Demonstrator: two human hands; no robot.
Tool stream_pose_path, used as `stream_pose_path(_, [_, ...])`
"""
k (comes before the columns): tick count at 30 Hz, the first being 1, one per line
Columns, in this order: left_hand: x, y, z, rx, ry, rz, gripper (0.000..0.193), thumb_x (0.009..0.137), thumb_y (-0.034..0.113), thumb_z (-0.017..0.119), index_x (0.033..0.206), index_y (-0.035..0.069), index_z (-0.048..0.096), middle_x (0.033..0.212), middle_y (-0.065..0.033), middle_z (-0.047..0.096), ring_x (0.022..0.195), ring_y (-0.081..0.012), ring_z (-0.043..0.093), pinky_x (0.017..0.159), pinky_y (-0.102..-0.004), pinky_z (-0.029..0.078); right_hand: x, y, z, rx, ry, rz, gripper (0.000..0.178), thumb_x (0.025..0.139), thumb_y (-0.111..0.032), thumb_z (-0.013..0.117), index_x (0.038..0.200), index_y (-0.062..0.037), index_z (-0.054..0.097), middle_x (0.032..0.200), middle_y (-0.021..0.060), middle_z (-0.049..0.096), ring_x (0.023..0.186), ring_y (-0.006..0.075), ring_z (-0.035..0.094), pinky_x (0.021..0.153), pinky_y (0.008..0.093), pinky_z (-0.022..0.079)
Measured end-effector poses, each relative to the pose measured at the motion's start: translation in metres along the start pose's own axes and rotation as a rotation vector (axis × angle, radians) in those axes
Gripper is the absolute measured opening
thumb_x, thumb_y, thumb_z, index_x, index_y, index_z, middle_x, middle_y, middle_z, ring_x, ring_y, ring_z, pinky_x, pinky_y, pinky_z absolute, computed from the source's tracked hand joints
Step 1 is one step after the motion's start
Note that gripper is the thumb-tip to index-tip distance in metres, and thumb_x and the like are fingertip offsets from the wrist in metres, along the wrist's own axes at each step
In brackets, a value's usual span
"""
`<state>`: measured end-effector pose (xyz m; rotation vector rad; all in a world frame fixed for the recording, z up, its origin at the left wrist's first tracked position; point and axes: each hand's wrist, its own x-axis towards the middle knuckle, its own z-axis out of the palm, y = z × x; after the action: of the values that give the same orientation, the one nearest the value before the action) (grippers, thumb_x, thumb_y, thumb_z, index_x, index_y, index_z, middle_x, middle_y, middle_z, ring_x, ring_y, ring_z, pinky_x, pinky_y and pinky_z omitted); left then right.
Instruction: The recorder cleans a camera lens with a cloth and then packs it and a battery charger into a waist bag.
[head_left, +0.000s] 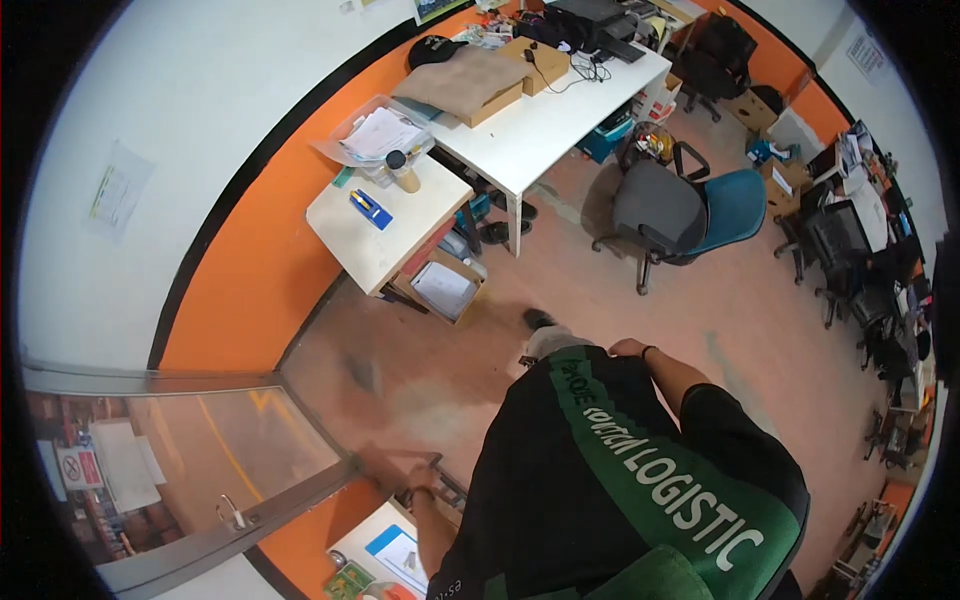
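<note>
My left hand point(422, 478) is low at the left, next to a dark metal frame point(450, 485) beside a small white table point(352, 537). It is small and blurred, so I cannot tell whether its fingers grip the frame. A blue clipboard point(396, 556) with white paper lies on that table close by. At my waist rests my right hand point(629, 347), against the hem of my black and green shirt point(640, 470), with a dark band on the wrist. Its fingers look laid flat, and nothing shows in them.
Ahead stands a small table point(430, 205) with a blue-and-yellow item point(371, 209), a lidded cup point(403, 172) and a plastic paper bin point(365, 150). A long white desk point(560, 120), a swivel chair point(655, 205) and an open box of papers point(445, 290) are nearby. A glass-paned door point(225, 440) is left.
</note>
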<state>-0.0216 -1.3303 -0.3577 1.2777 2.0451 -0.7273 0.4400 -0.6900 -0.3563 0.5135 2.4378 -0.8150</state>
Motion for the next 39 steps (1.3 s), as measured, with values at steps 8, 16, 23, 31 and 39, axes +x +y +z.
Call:
stream_pose_path(8, [0.100, 0.192, -0.141, -0.872, 0.696, 0.061, 0.021, 0.101, 0.017, 0.058, 0.107, 0.003, 0.073, 0.093, -0.0151, 0.075, 0.085, -0.0246, 0.072, 0.078, -0.0370, 0.059, 0.062, -0.036, -0.066, 0.378, -0.093, 0.312, 0.048, 0.096, -0.041, 0.057, 0.122, -0.0055, 0.076, 0.127, 0.0204, 0.074, 0.120, 0.0401, 0.069, 0.103, 0.0496, 0.053])
stream_pose_path(16, [0.117, 0.118, -0.256, -1.383, 0.266, -0.355, 0.036, 0.096, 0.024, 0.067, 0.127, 0.007, 0.068, 0.090, -0.0207, 0.077, 0.094, -0.0308, 0.076, 0.083, -0.0423, 0.060, 0.079, 0.051, -0.175, 0.984, -0.093, 0.601, 0.034, 0.102, -0.038, 0.064, 0.122, -0.0115, 0.073, 0.102, 0.0069, 0.076, 0.084, 0.0203, 0.070, 0.072, 0.0424, 0.058])
stream_pose_path(23, [0.249, 0.033, -0.482, -0.835, 0.763, -0.225, 0.057, 0.088, 0.017, 0.069, 0.143, 0.005, 0.057, 0.138, -0.0274, 0.061, 0.126, -0.0465, 0.059, 0.110, -0.0562, 0.046, 0.068, 0.083, -0.289, 1.342, 0.438, 0.661, 0.040, 0.110, -0.039, 0.057, 0.142, -0.0147, 0.060, 0.128, 0.0123, 0.070, 0.102, 0.0267, 0.070, 0.082, 0.0451, 0.057])
stream_pose_path(31, [0.338, -0.037, -0.757, -0.397, 0.899, -0.037, 0.078, 0.086, 0.026, 0.080, 0.155, 0.014, 0.045, 0.155, -0.0202, 0.046, 0.128, -0.0493, 0.059, 0.103, -0.0565, 0.054, -0.022, 0.014, -0.181, 1.772, 0.955, 1.058, 0.048, 0.110, -0.045, 0.054, 0.146, -0.0142, 0.058, 0.139, 0.0109, 0.067, 0.110, 0.0273, 0.067, 0.093, 0.0451, 0.055])
stream_pose_path(39, [0.428, -0.072, -0.764, -0.344, 0.599, 0.212, 0.070, 0.087, 0.033, 0.083, 0.147, 0.022, 0.049, 0.151, -0.0146, 0.050, 0.119, -0.0473, 0.067, 0.095, -0.0574, 0.058, -0.083, -0.269, 0.135, 2.546, 0.788, 1.523, 0.029, 0.100, -0.049, 0.063, 0.092, -0.0222, 0.070, 0.067, -0.0032, 0.055, 0.051, 0.0174, 0.043, 0.049, 0.0360, 0.036])
